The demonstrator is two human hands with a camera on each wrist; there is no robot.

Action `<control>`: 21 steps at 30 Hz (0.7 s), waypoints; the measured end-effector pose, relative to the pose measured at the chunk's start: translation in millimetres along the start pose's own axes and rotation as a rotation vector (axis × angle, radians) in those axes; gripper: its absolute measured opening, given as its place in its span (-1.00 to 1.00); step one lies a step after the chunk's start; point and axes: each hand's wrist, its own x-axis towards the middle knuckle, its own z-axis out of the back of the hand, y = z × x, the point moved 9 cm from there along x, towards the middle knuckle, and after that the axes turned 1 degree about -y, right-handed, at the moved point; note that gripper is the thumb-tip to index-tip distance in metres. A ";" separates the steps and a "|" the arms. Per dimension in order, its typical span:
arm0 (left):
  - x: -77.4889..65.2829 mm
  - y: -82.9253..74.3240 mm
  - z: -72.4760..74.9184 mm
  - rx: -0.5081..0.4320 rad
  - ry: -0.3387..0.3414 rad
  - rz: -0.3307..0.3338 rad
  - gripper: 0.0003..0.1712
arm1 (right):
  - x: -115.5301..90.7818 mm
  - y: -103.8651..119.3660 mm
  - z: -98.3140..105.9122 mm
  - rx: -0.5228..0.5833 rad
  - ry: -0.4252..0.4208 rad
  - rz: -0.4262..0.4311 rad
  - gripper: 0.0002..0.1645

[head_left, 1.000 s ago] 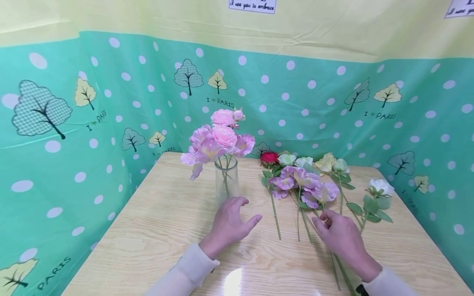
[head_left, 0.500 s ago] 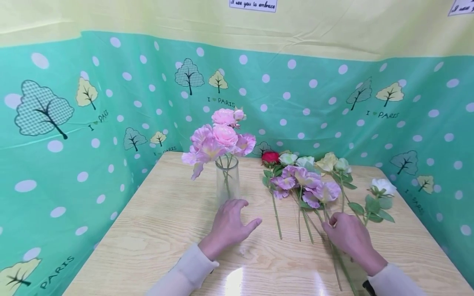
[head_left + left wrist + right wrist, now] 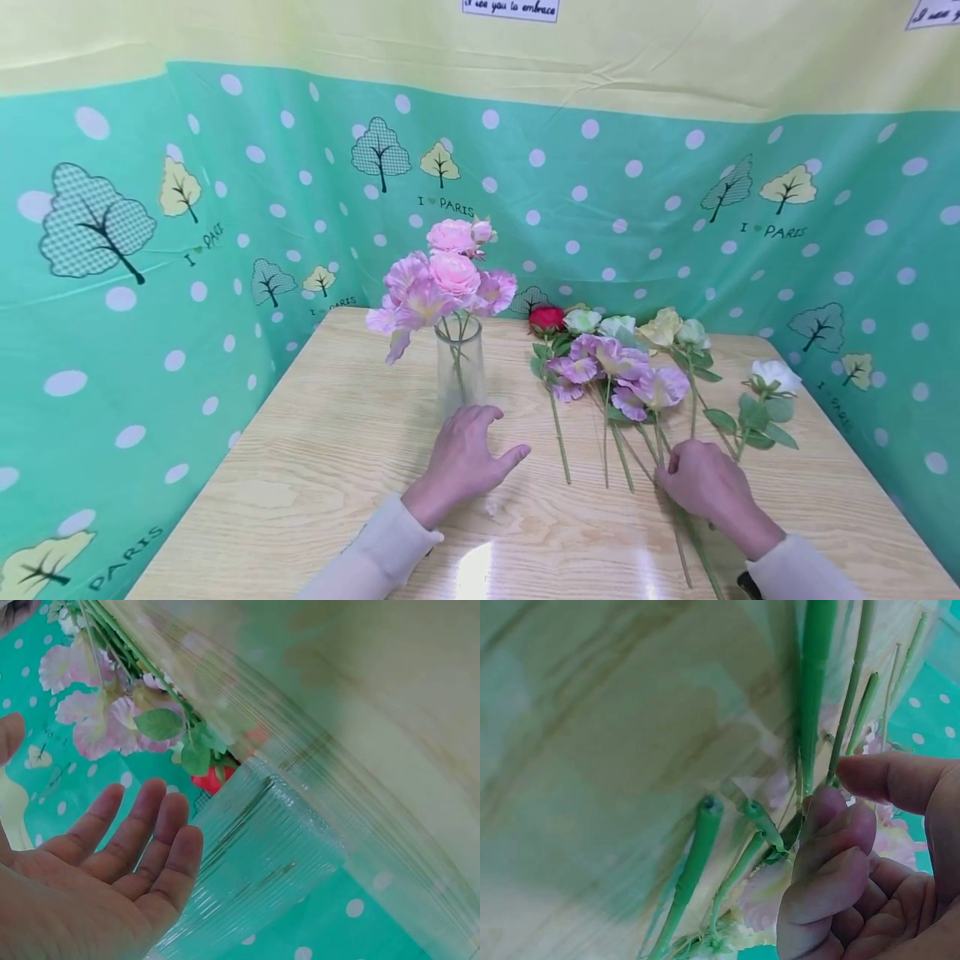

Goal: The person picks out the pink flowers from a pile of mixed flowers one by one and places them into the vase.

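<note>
Table (image 3: 322, 417) | right hand (image 3: 708, 482) has slipped lower, now pinching a thin stem (image 3: 847, 705) | left hand (image 3: 465, 454) stays spread by vase (image 3: 461, 375) | we judge one stem chosen

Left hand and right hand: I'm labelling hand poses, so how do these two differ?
The left hand holds nothing, its thumb spread from its fingers; the right hand has curled fingers and pinches a thin green stem. The left hand is nearest the clear vase; the right hand is near the purple flowers lying on the table. Both come out of pale sleeves.
</note>
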 end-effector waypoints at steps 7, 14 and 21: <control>-1.1 -1.1 0.9 0.012 -0.011 -0.001 -0.25 | -1.0 -0.5 -4.7 0.001 0.004 0.007 -0.57; -0.8 -1.1 0.0 0.006 -0.009 0.004 -0.25 | -1.2 -1.1 -0.6 0.034 -0.033 0.016 -0.57; -0.2 -1.3 -2.0 0.005 -0.001 0.008 -0.25 | -2.9 1.8 9.7 0.058 -0.107 0.054 -0.59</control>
